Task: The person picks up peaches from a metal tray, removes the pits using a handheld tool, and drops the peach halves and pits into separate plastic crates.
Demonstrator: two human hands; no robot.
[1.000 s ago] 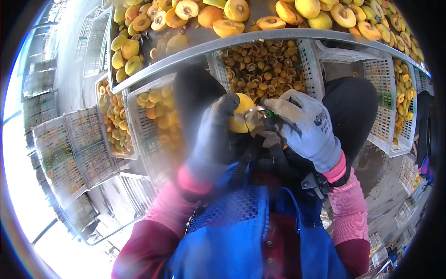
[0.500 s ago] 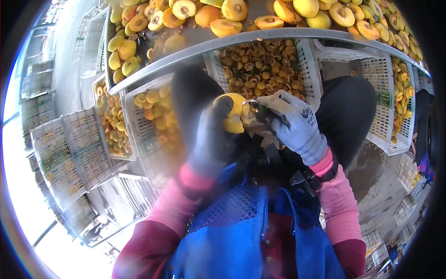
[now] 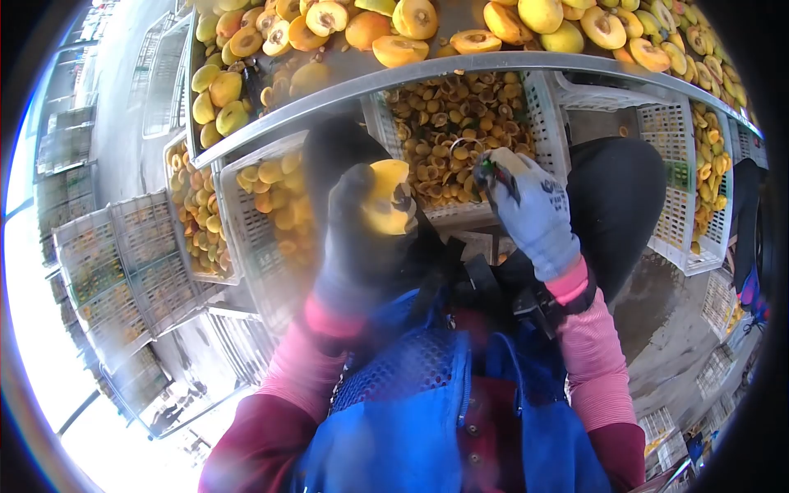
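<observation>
Looks like the ring-ended tool is now being held off the yellow fruit, clenched in the right hand by the middle crate, so the fruit's just being gripped, metal-free, in the left hand.

So there's fruit on the table up front, a crate of pieces below its edge, more crates left and right.

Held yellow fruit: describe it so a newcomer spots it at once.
Find the long metal-rimmed table heaped with yellow-orange fruit. Below its rim, a blue-grey gloved left hand grips one dark-patched yellow fruit, the only one held in a hand.
</observation>
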